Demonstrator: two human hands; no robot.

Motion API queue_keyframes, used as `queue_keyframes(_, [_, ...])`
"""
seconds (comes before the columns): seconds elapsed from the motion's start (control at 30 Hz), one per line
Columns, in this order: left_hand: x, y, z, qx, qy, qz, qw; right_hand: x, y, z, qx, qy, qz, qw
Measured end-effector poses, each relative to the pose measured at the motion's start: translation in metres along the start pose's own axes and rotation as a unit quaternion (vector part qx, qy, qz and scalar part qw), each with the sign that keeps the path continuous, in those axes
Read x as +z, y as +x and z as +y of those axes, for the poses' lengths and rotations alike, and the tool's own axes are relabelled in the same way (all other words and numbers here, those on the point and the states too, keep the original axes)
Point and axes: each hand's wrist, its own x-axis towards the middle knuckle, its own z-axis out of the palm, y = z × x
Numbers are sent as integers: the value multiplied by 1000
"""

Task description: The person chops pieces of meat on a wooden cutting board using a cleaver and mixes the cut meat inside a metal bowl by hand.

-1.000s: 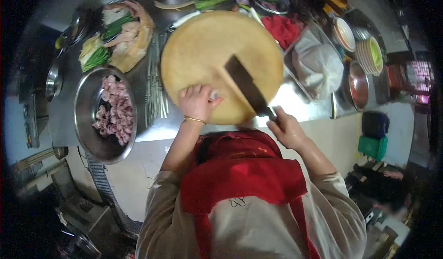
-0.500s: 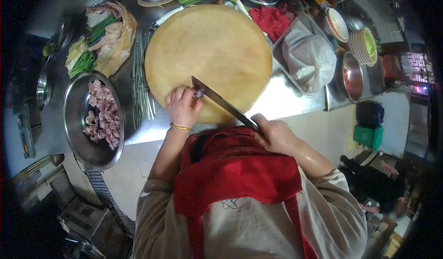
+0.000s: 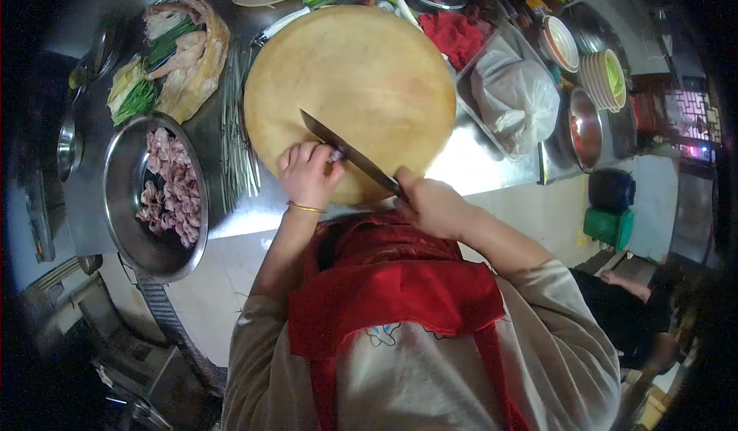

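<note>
Cleaver with a long dark metal blade [image 3: 351, 153], its handle enclosed in the right hand [image 3: 432, 204], slants over the near part of a large round yellowish chopping board [image 3: 346, 70]. Left hand [image 3: 307, 171], curled at the board's near-left edge, holds a small pale piece [image 3: 336, 156] beside the blade; whether these touch cannot be told. Farther left, a wide steel bowl [image 3: 142, 243] contains pinkish raw meat chunks [image 3: 175, 185]

The metal table [image 3: 492, 158] carries a round chopping board [image 3: 354, 70] in the middle, thin rods [image 3: 240, 135] just beside it and a large metal bowl [image 3: 128, 208] partly overhanging on the left, and a tray [image 3: 467, 93], a red cloth [image 3: 453, 38] and stacked bowls [image 3: 596, 81] on the right.
</note>
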Motion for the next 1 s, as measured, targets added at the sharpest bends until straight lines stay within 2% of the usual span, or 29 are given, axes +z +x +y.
queue_keyframes(0.13, [-2,1,-5,-15,-17,-7,1000,-9,-48,23,54,-41,-53,996])
queue_keyframes(0.23, [-10,-4,-7,-28,-39,-61,997,-24,-74,37,44,34,-67,996])
queue_keyframes(0.27, [-12,-4,-8,-31,-43,-82,995,-23,-81,44,43,56,-44,997])
queue_keyframes(0.37, [-16,9,11,-28,-4,-43,999,-12,-95,55,51,136,36,989])
queue_keyframes(0.47, [-2,27,16,-14,29,-129,991,9,-86,67,74,248,123,958])
queue_keyframes(0.5, [4,35,21,2,32,-171,985,17,-79,73,53,239,176,953])
queue_keyframes(0.57, [13,49,30,25,47,-252,966,28,-73,87,94,202,219,950])
queue_keyframes(0.6, [24,49,28,40,28,-253,966,30,-68,91,104,185,234,949])
queue_keyframes(0.63, [32,46,19,47,18,-252,966,29,-66,89,131,238,223,936])
queue_keyframes(0.67, [37,43,13,69,27,-211,975,32,-67,88,156,288,203,923])
queue_keyframes(0.7, [34,39,3,92,38,-172,980,37,-69,95,135,301,213,920])
queue_keyframes(0.8, [-46,39,-6,-60,-55,-124,989,39,-69,100,128,285,224,923])
queue_keyframes(0.87, [-105,32,-47,-91,-1,49,995,42,-66,108,106,315,221,917])
queue_keyframes(0.93, [-168,26,-101,-100,51,175,978,43,-66,104,111,314,232,914])
queue_keyframes(0.97, [-193,19,-115,-247,2,163,955,43,-64,103,116,311,241,912])
queue_keyframes(1.0, [-212,7,-150,-267,111,113,951,44,-62,103,114,324,241,908])
